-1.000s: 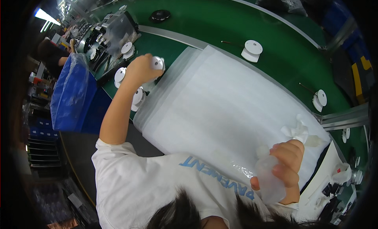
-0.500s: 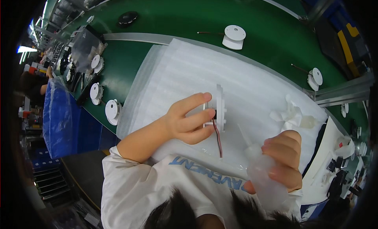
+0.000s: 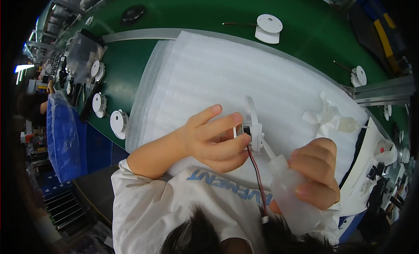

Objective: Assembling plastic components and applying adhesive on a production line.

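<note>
Held in my left hand [image 3: 214, 138] is a white plastic part [image 3: 256, 139] with a round flange, turned on its edge above the foam sheet. Thumb and fingers close around its near side and hide some of it. A red and black wire pair [image 3: 256, 169] hangs from the part toward my shirt and ends in a small white plug [image 3: 265, 219]. My right hand [image 3: 317, 173] wraps around a translucent squeeze bottle [image 3: 293, 193]. The bottle's thin nozzle [image 3: 266, 147] points up at the part's right side; whether the tip touches it I cannot tell.
White foam sheeting [image 3: 200, 66] covers the green bench [image 3: 126, 57]. Similar white round parts [image 3: 269, 25] stand around it, several on the left. Crumpled white tissue [image 3: 324, 116] lies at the right. A metal rail [image 3: 139, 34] crosses behind. Blue plastic [image 3: 63, 132] hangs at left, near another person.
The white part has moved slightly right and turned in my left hand, its wires now hanging longer. The bottle's nozzle, apart from the part before, is now right beside it.
</note>
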Available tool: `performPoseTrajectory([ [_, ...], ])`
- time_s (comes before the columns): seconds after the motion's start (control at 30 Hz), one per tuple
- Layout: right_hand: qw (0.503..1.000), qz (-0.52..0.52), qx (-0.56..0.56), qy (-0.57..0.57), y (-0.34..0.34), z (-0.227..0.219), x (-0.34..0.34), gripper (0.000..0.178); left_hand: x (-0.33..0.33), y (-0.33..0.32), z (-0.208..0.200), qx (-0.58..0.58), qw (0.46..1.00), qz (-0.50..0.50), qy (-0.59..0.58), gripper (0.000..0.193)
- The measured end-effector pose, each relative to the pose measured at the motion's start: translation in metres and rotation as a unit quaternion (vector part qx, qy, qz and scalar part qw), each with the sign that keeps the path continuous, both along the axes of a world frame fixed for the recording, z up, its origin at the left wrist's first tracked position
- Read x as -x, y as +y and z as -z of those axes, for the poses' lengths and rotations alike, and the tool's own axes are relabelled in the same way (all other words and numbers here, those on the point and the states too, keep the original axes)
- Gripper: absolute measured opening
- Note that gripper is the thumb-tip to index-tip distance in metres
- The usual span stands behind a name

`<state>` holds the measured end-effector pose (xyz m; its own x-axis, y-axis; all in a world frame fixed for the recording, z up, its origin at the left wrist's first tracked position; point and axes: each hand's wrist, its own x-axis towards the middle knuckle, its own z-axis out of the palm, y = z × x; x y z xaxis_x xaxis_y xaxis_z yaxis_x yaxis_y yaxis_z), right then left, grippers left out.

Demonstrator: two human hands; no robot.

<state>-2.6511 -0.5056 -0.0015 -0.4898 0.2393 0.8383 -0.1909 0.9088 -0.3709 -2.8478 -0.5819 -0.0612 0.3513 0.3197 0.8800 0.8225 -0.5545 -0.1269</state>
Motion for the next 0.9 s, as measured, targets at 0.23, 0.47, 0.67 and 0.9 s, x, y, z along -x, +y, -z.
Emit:
performPoseTrajectory([
  [0.23,1.000,0.003,0.004,0.024,-0.001,0.002,0.041,0.036,0.037,-0.002,-0.001,0.010,1.000,-0.007,-0.004,0.040],
  [0.47,1.000,-0.017,-0.007,-0.008,-0.005,0.002,0.073,0.035,0.075,-0.006,-0.010,0.073,0.996,0.012,-0.041,0.041],
  [0.67,0.999,-0.023,-0.019,0.013,-0.006,0.006,0.097,0.034,0.101,0.001,-0.001,0.052,0.995,0.048,-0.074,0.040],
  [0.9,0.999,-0.038,-0.038,-0.010,-0.003,0.004,0.118,0.033,0.128,-0.004,-0.004,0.137,0.974,0.080,-0.162,0.053],
])
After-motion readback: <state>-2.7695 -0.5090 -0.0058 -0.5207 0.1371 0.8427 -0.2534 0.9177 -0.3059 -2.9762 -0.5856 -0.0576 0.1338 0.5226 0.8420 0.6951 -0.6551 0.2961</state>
